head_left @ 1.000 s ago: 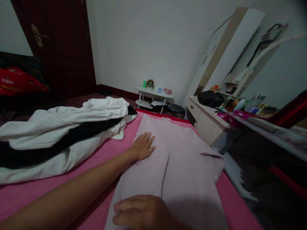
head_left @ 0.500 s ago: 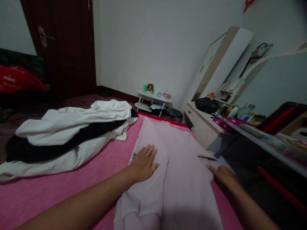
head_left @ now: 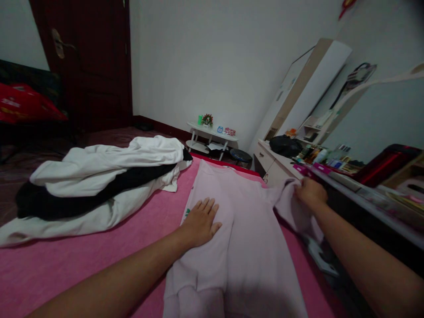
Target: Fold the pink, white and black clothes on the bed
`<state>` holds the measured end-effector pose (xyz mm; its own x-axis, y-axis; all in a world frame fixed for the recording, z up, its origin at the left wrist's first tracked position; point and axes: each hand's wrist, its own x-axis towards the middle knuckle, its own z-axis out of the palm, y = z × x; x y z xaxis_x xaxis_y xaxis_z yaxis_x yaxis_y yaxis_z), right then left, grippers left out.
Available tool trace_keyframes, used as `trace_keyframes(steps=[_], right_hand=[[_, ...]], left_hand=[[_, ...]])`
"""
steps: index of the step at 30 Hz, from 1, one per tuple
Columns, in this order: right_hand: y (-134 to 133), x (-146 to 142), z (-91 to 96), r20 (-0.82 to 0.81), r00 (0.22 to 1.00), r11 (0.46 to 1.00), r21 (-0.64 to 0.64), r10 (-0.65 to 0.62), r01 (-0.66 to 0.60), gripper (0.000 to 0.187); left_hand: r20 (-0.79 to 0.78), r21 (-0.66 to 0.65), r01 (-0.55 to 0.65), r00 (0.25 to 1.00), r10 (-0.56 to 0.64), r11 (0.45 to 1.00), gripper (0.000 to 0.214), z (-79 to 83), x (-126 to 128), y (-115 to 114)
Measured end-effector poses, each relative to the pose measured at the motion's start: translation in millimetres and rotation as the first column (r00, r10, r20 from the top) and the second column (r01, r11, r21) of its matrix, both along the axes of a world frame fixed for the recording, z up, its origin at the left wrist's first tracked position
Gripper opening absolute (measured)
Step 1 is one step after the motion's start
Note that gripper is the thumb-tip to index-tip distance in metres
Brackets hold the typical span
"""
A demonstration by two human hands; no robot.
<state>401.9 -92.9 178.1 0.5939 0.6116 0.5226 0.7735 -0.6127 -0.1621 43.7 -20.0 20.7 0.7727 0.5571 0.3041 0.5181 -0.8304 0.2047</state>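
A pale pink sweatshirt lies spread on the pink bed cover, its near end running out of the bottom of the view. My left hand rests flat with fingers stretched on the sleeve folded over the garment's left side. A bit of green print shows at the edge beside that hand. Off the bed's right side, my right hand grips the other sleeve and holds it raised, with loose cloth hanging below. The right fingertips are partly hidden by the hand.
White and black clothes are piled on the left of the bed. On the right stand a cluttered desk and a white dresser. A small white table and a round stool are beyond the bed.
My right hand has lifted the right sleeve up and slightly outward from the bed's edge. My left hand has stayed flat on the folded sleeve.
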Motion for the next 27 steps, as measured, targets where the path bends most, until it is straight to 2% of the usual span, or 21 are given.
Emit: trace_keyframes(steps=[3,5,7,9,10,12,14,16,18,20,22,24,27], right_hand=[[26.9,-41.1,29.7,0.160,0.980,0.993,0.001,0.115,-0.117,0.040],[31.6,-78.9,32.8,0.228,0.918,0.946,-0.050,0.323,-0.321,0.045],[23.9,-116.1,23.1,0.216,0.827,0.855,-0.131,0.519,-0.503,0.042],[6.1,-144.4,4.7,0.152,0.763,0.774,-0.228,0.628,-0.591,0.041],[-5.2,-153.5,-6.1,0.113,0.747,0.744,-0.266,0.655,-0.613,0.041],[-29.9,-161.0,-28.2,0.031,0.748,0.722,-0.294,0.663,-0.627,0.040],[-54.9,-156.2,-49.0,-0.031,0.779,0.743,-0.277,0.626,-0.609,0.040],[-78.3,-144.2,-68.2,-0.071,0.831,0.793,-0.264,0.552,-0.549,0.045],[-99.7,-130.7,-86.2,-0.117,0.884,0.839,-0.280,0.452,-0.466,0.054],[-118.5,-120.1,-102.5,-0.186,0.918,0.865,-0.312,0.349,-0.392,0.062],[-134.8,-114.9,-115.6,-0.266,0.926,0.884,-0.317,0.266,-0.345,0.068],[-148.5,-115.1,-123.8,-0.362,0.911,0.910,-0.276,0.199,-0.308,0.074],[-163.9,-122.7,-125.8,-0.542,0.821,0.939,-0.158,0.177,-0.307,0.077]], left_hand=[[0.039,-0.013,0.011,0.999,-0.011,1.000,0.057,3.2,-3.5,-0.7],[0.093,-0.030,0.034,0.995,-0.031,0.999,0.049,6.6,-6.1,-1.3],[0.165,-0.059,0.098,0.982,-0.087,0.993,0.037,10.2,-8.1,-2.1],[0.232,-0.077,0.194,0.957,-0.172,0.978,0.031,13.2,-9.1,-2.8],[0.260,-0.077,0.237,0.943,-0.210,0.969,0.030,14.3,-9.2,-3.0],[0.306,-0.053,0.277,0.919,-0.248,0.960,0.030,15.8,-9.0,-2.9],[0.345,-0.014,0.225,0.916,-0.206,0.974,0.031,16.9,-8.9,-1.6],[0.360,0.021,0.086,0.929,-0.087,0.996,0.035,18.3,-9.3,1.1],[0.318,0.035,-0.074,0.946,0.059,0.997,0.044,20.7,-10.4,5.3],[0.218,0.025,-0.174,0.962,0.165,0.984,0.055,24.3,-11.8,10.8],[0.101,0.002,-0.208,0.973,0.207,0.978,0.062,29.0,-13.9,17.3],[0.007,-0.018,-0.198,0.980,0.198,0.980,0.061,34.1,-16.7,24.8],[-0.100,0.003,-0.166,0.981,0.166,0.986,0.052,41.0,-22.4,37.4]])
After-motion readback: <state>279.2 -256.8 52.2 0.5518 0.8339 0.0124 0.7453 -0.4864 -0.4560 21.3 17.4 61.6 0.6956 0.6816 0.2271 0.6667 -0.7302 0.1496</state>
